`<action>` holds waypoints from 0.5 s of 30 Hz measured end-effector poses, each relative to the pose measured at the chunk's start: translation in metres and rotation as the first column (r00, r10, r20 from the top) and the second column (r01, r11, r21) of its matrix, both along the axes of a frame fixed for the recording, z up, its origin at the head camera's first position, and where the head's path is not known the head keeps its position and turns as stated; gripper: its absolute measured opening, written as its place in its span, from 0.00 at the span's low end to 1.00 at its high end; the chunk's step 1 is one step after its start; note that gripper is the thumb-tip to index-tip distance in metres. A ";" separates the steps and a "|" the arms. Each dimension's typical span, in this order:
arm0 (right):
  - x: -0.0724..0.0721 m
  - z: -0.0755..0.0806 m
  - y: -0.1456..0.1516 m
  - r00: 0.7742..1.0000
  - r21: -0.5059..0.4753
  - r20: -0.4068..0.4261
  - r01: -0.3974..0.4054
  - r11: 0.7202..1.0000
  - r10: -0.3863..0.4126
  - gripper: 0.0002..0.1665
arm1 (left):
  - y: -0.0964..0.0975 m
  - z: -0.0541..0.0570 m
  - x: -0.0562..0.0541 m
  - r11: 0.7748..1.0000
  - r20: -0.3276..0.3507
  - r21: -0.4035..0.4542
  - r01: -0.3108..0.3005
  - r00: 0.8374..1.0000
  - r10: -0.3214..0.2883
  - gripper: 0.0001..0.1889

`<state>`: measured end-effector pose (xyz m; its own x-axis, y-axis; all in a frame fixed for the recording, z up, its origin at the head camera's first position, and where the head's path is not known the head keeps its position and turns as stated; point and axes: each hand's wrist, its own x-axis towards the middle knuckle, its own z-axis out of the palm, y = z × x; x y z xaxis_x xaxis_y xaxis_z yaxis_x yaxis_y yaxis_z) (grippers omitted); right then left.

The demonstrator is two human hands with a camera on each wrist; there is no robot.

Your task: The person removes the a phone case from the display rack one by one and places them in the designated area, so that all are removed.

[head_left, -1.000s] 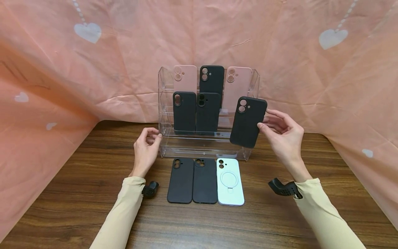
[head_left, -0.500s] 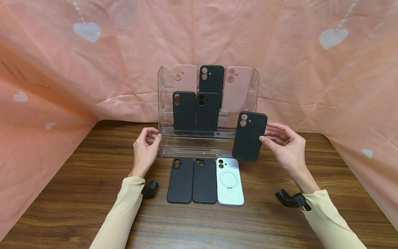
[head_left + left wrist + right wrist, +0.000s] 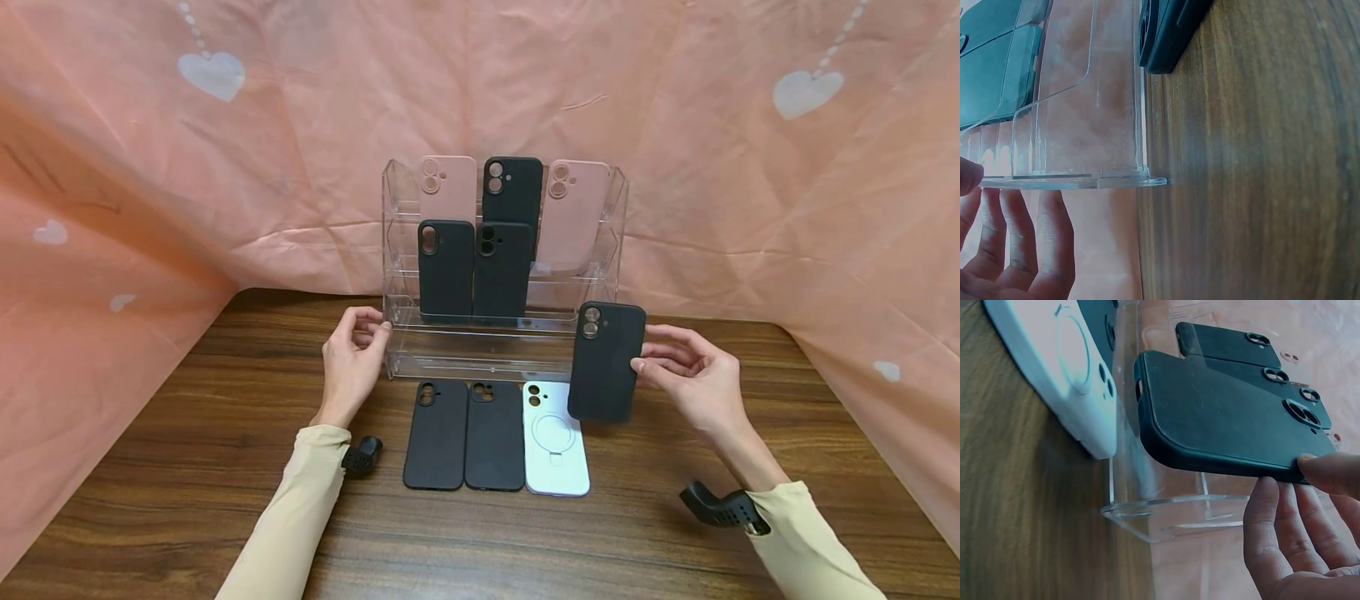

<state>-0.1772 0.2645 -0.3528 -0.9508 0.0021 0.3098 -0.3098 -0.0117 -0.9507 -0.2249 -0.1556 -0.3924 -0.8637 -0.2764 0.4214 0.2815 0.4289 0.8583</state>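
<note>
My right hand (image 3: 701, 379) pinches a black phone case (image 3: 606, 362) by its right edge, thumb on the back and fingers behind. The case is held up in front of the clear acrylic stand's (image 3: 480, 367) lower right corner and overlaps the white phone case (image 3: 557, 467) in the head view. In the right wrist view the held case (image 3: 1222, 419) shows its camera cutouts near the thumb. At the stand's left side my left hand (image 3: 352, 362) grips the clear side panel (image 3: 1072, 182) between thumb and fingers.
Two black phone cases (image 3: 435, 442) lie flat beside the white one on the wooden table (image 3: 480, 550). Higher on the stand, two black cases (image 3: 446, 271) stand in a middle tier, with two pink cases (image 3: 447, 187) and a black one (image 3: 512, 192) behind. Pink cloth (image 3: 675, 108) hangs around.
My right hand has brought the black phone case down and slightly right, away from the stand's tiers toward the table. The left hand stays on the stand's side.
</note>
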 end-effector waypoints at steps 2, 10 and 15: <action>0.001 -0.006 0.003 1.000 -0.008 0.004 -0.017 1.000 0.017 0.28 | 0.000 0.000 0.000 1.000 -0.001 -0.001 -0.001 1.000 0.001 0.07; 0.009 -0.013 0.010 0.996 -0.012 0.071 -0.052 0.999 0.053 0.26 | 0.000 0.000 0.000 1.000 -0.003 -0.003 0.000 1.000 0.000 0.07; 0.015 -0.015 0.014 0.991 -0.027 0.106 -0.084 0.996 0.087 0.26 | 0.000 0.001 0.000 1.000 -0.003 -0.010 -0.003 1.000 0.003 0.08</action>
<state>-0.1619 0.2789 -0.3675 -0.9755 -0.0749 0.2070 -0.2031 -0.0555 -0.9776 -0.2245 -0.1558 -0.3916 -0.8616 -0.2752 0.4265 0.2825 0.4381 0.8534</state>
